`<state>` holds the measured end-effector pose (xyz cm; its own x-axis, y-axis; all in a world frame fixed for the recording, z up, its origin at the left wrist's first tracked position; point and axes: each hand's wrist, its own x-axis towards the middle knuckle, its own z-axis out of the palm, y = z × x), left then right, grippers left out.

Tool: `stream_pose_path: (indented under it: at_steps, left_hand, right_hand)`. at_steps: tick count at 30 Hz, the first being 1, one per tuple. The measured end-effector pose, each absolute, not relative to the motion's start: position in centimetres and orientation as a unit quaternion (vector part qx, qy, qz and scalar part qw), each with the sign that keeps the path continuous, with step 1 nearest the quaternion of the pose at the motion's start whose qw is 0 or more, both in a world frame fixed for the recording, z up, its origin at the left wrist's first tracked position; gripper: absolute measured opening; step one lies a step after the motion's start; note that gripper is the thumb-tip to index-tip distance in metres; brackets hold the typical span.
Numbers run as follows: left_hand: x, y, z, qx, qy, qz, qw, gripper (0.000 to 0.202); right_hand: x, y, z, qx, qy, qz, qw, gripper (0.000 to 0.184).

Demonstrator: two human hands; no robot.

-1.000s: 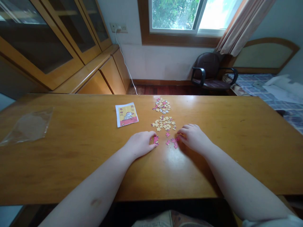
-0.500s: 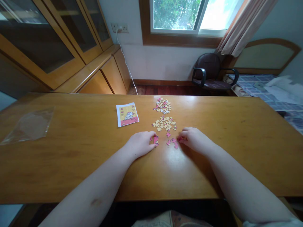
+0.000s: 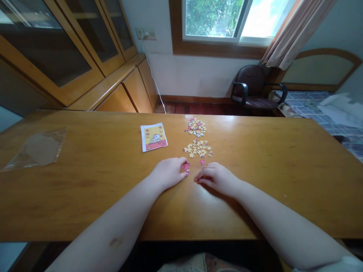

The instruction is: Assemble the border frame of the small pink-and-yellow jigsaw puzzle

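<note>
My left hand (image 3: 169,173) rests on the table, its thumb and fingers curled round a small cluster of pink puzzle pieces (image 3: 186,168). To the right, my right hand (image 3: 219,177) pinches a pink puzzle piece (image 3: 197,180) at its fingertips, slightly apart from that cluster; most of the piece is hidden. Just beyond the right fingers lies a single pink piece (image 3: 202,162). Yellow puzzle pieces (image 3: 194,149) are spread behind it, and farther back is a heap of mixed pieces (image 3: 196,128). My right hand now covers other pink pieces.
A reference picture (image 3: 154,138) of a white animal on yellow and pink lies at the left of the pieces. A clear plastic bag (image 3: 38,149) is on the table's (image 3: 99,151) left end. Beyond the table stand a dark armchair (image 3: 251,85) and a wooden cabinet (image 3: 113,88).
My right hand has moved left and a little nearer to me with a pink piece, now over where loose pink pieces lay. My left hand has stayed nearly still.
</note>
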<state>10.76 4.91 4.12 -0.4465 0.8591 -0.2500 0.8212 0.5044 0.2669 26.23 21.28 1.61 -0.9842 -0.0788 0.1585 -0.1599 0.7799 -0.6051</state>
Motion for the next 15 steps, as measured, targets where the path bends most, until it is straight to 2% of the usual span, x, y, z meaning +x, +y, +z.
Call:
stream_pose_path:
  at_steps: [11, 15]
  left_hand:
    - [11.3, 4.9, 4.3, 0.511, 0.844, 0.062, 0.148, 0.032]
    - [13.4, 4.7, 4.8, 0.553, 0.822, 0.078, 0.112, 0.021]
  right_hand:
    - [26.0, 21.6, 1.2, 0.063, -0.961, 0.254, 0.085, 0.013]
    - [26.1, 22.0, 1.6, 0.052, -0.968, 0.228, 0.092, 0.013]
